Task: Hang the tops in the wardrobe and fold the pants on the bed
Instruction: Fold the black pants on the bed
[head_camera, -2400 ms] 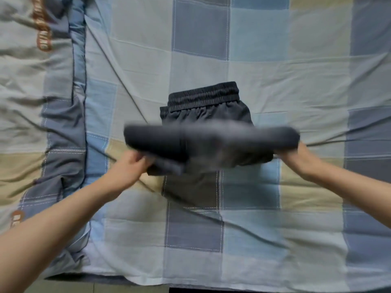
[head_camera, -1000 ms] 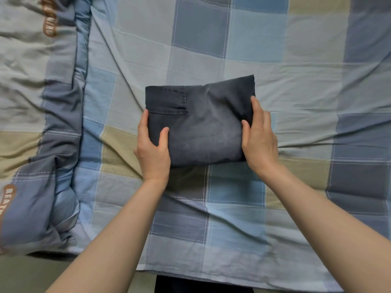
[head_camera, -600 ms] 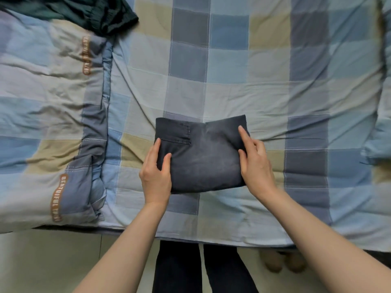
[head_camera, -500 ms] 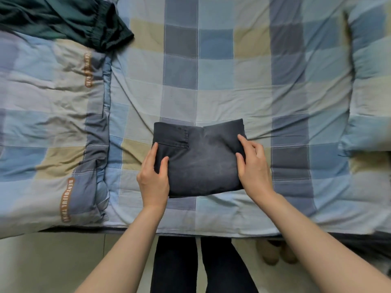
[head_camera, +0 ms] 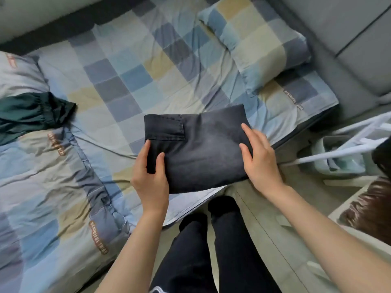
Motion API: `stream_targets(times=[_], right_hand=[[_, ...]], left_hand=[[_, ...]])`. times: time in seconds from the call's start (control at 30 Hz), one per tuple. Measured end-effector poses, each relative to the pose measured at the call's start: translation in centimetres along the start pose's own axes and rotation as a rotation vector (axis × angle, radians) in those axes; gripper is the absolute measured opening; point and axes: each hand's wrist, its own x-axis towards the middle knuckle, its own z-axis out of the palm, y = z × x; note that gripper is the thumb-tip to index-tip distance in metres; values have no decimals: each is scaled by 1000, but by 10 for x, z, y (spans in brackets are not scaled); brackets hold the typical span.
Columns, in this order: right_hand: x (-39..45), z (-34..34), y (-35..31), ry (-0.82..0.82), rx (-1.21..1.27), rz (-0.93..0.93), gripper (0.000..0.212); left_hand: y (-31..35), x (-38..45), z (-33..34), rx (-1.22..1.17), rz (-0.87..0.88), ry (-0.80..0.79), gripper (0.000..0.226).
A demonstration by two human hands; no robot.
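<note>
A checked bed (head_camera: 131,81) fills the room; above its near edge the folded dark pants (head_camera: 196,149) are grasped at both ends, left hand (head_camera: 151,176) and right hand (head_camera: 261,159) each a clenched grip. Soft, light cloth likely slumps open unless supported underneath.

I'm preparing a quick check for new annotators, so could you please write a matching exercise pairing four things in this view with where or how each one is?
Column one:
1. folded dark pants
2. dark green garment
3. pillow
4. white rack

Column two:
A. at the head end of the bed
B. beside the bed, on the right
C. gripped by the left hand and the right hand
D. crumpled on the quilt, far left

Pairs: 1-C, 2-D, 3-A, 4-B
</note>
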Motion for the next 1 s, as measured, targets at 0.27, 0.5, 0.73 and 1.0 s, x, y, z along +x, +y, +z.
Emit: stream_targets(times=[0.27,0.5,0.73,1.0], right_hand=[[-146,-97,11,382,27,202,47],[-309,-189,57,679,-84,416,47],[-490,-262,109,852,-187,678,44],[-640,-285,118,1039,-174,1157,45]], left_hand=[[67,-93,1,-48,165,-350,43],[108,-235,44,-19,320,-693,43],[128,-420,87,-29,408,-1062,44],[149,-574,115,7,588,-1501,46]])
